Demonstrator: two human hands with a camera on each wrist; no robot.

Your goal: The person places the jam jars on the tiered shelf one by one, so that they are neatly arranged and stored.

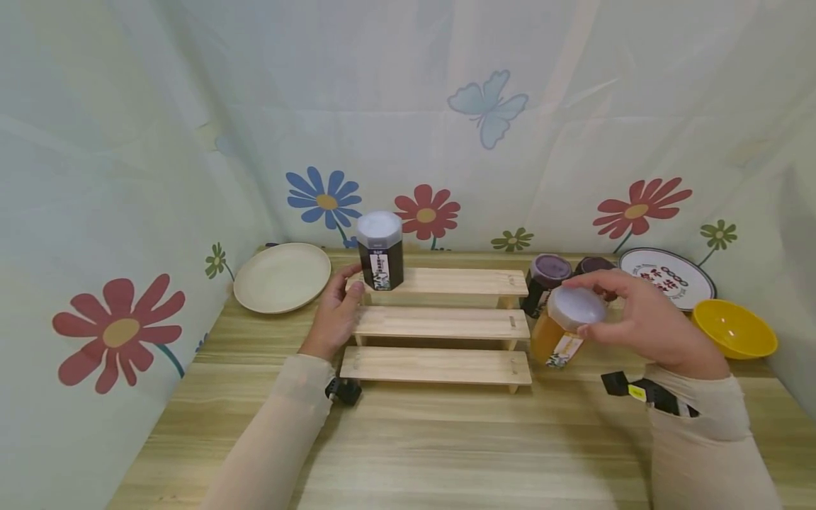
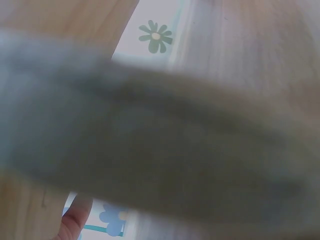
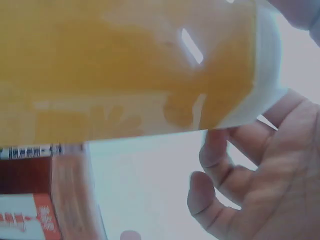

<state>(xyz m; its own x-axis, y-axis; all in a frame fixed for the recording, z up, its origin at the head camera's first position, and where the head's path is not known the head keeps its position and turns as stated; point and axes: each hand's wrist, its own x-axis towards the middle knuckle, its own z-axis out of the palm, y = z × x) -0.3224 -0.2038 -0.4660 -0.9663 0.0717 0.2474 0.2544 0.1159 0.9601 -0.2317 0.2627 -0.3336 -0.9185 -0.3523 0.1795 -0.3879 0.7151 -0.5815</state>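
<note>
My right hand [image 1: 650,326] grips a jar of amber contents [image 1: 550,338] by its whitish lid [image 1: 576,306], thumb and fingers on either side. The jar tilts, its base toward the lower left, just right of a three-tier wooden rack [image 1: 440,324]. Amber fills much of the right wrist view, with my fingers [image 3: 215,150] at the lid end. My left hand [image 1: 334,312] holds the left end of the rack's top tier between thumb and fingers. Beside it a dark jar [image 1: 397,263] with a pale lid stands upright on that tier. A blurred band hides most of the left wrist view.
Two dark jars with purple lids, one nearer [image 1: 551,269] and one behind [image 1: 593,265], stand right of the rack. Farther right are a white plate with red writing [image 1: 691,283] and a yellow bowl [image 1: 733,329]. A cream plate [image 1: 280,276] lies at the back left.
</note>
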